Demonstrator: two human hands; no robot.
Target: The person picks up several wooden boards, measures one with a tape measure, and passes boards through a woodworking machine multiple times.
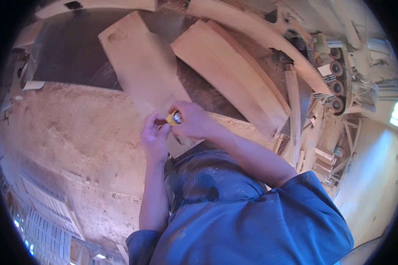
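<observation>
My right hand [191, 120] is closed around a small yellow tape measure [171, 118] with a round silvery face. The fingers of my left hand [154, 132] are bent and pinch at the left side of the same tape measure; whether any blade is pulled out cannot be made out. Both hands are in front of my waist, over the near end of a wide pale wooden board [141, 62]. That board slants away to the far left across a dark flat surface [70, 48].
Right of the board lies a stack of thick planks [234, 79]. A long curved-looking plank [261, 33] runs behind it. Machinery with several round wheels [336, 68] stands at the far right. Sawdust covers the floor [75, 132] on the left; wood offcuts [325, 154] lie at right.
</observation>
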